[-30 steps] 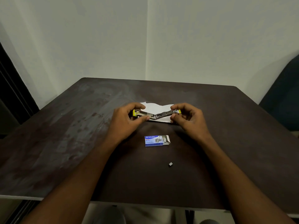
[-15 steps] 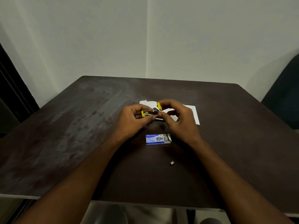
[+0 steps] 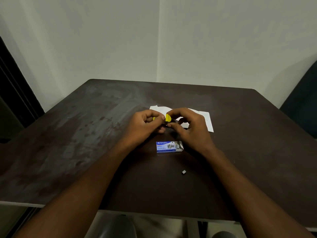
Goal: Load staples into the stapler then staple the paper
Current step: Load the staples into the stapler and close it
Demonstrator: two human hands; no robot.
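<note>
A small yellow and metal stapler is held between both hands above the middle of the dark table. My left hand grips its left end, and my right hand pinches its right end; most of the stapler is hidden by fingers. White paper lies flat on the table just behind my hands. A blue staple box with its right flap open lies in front of my hands. A small loose strip of staples rests nearer to me.
The dark brown table stands in a corner of pale walls. A dark chair back rises at the right edge. A dark door frame lies at the left. A stool top shows below the table's near edge.
The stapler, spread flat open a second ago, has been folded together. My two hands have come close to each other, and more of the paper shows on the right.
</note>
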